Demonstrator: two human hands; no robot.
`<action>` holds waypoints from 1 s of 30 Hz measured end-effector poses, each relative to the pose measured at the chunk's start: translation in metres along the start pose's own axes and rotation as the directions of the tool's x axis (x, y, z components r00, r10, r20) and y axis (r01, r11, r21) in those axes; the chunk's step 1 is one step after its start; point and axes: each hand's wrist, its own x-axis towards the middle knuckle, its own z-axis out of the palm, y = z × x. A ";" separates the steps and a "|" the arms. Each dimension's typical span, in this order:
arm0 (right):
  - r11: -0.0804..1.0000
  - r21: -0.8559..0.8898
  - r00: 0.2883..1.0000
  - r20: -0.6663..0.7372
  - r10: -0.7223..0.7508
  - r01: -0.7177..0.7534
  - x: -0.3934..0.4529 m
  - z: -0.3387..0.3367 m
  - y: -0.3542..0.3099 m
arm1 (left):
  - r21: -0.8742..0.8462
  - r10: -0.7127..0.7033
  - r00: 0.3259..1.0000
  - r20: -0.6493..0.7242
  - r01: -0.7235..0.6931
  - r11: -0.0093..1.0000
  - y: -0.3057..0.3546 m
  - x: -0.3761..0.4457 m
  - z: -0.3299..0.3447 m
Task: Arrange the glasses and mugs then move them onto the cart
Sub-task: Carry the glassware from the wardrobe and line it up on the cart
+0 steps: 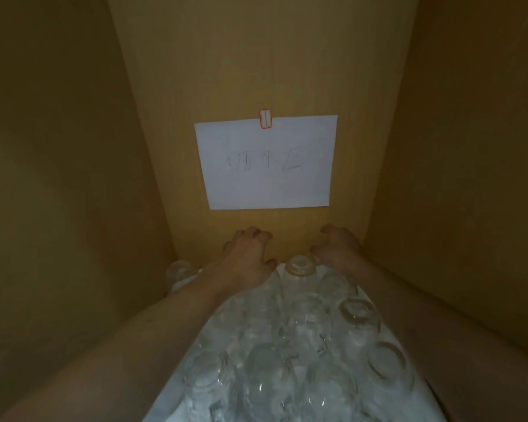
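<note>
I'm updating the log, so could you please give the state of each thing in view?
Left hand: fingers curled over the far end of the tray.
Right hand: the same.
Glasses: clear, packed together on the tray.
Tray: white, inside the wooden cupboard.
Paper note: taped to the back panel.

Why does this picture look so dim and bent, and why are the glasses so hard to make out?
Head view: the wooden cabinet is dimly lit and yellowish, its side walls splayed by the wide-angle lens; the paper note is brightest, its writing too faint to read; the clear glasses merge into pale glare on their white tray; both hands, left hand and right hand, look soft and shadowed.
</note>
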 end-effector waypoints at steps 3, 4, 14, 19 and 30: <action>0.999 -0.018 0.999 0.035 0.028 -0.028 0.024 0.009 0.005 | 0.016 0.001 1.000 0.010 -0.001 1.000 -0.009 0.018 0.004; 0.999 -0.028 0.998 0.057 0.038 -0.036 0.031 0.011 0.006 | 0.014 -0.002 1.000 0.016 0.002 1.000 -0.012 0.023 0.006; 0.994 -0.091 0.935 0.345 0.085 -0.057 0.079 0.032 0.010 | -0.006 -0.059 0.997 0.045 0.059 0.998 -0.044 0.045 0.017; 0.984 -0.172 0.950 0.295 0.100 -0.050 0.074 0.033 0.004 | -0.045 -0.109 0.994 0.031 0.111 0.993 -0.061 0.044 0.012; 0.997 -0.023 0.995 0.062 0.072 -0.071 0.028 -0.029 -0.048 | -0.076 -0.092 0.995 -0.024 0.090 0.993 -0.065 0.021 -0.029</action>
